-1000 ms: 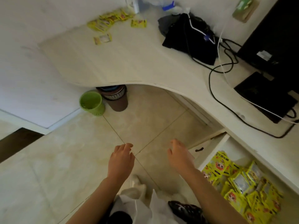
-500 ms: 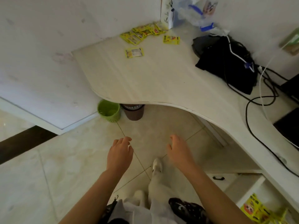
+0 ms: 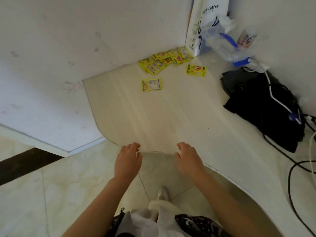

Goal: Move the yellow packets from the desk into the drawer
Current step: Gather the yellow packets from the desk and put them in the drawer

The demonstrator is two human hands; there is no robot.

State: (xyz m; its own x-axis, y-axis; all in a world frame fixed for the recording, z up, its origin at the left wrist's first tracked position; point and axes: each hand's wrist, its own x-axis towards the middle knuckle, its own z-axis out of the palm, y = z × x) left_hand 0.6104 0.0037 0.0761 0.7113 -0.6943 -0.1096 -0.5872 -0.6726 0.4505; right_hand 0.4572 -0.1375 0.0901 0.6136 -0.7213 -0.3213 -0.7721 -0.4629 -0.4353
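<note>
Several yellow packets lie in a loose pile [image 3: 165,61] at the desk's far corner against the wall. One single packet [image 3: 151,84] rests nearer me, and another [image 3: 196,70] lies to the right of the pile. My left hand [image 3: 128,159] and my right hand [image 3: 188,158] hover at the desk's [image 3: 164,117] near edge, both empty with fingers loosely apart, far short of the packets. The drawer is out of view.
A black bag [image 3: 263,106] with white and black cables [image 3: 290,168] sits at the desk's right. A white coffee bag [image 3: 207,23] and clear plastic wrapping [image 3: 227,45] stand in the back corner. Tiled floor [image 3: 51,194] lies below, with my legs and shoe at the bottom.
The view has swung left and closer to the desk; the open drawer with packets has left the frame. Both hands have risen to the desk's edge, nearer the packets.
</note>
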